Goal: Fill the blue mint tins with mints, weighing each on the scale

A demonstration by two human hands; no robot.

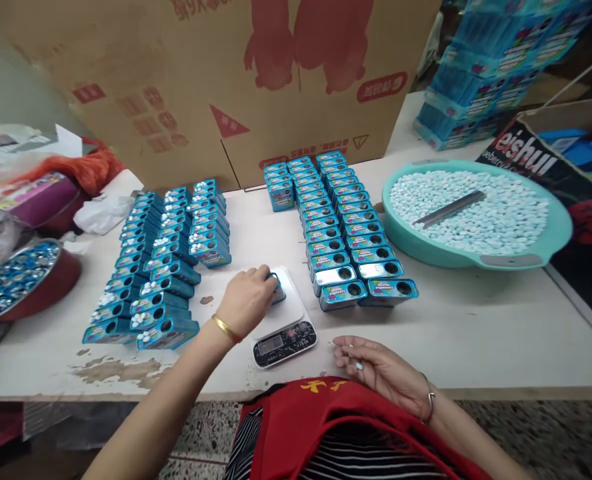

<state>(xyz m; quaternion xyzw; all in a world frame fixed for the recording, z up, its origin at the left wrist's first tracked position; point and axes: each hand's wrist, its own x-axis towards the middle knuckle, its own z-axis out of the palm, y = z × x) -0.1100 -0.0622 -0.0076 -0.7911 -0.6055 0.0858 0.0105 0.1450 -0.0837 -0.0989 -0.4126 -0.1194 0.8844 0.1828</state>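
Observation:
My left hand is closed round a small blue tin on the white plate of a digital scale. To the right of the scale, near the table's front edge, my right hand is turned palm up with its fingers curled around a few pale candies. Left of the scale stand rows of blue tins with white candies on their tops. Beyond the scale to the right, two long rows of blue tins show dark round openings and no candies on top.
A turquoise basin of pale candies, with a metal strip on them, stands at the right. A red bowl of shiny blue pieces is at the left. A large cardboard box blocks the back; stacked blue packs stand back right.

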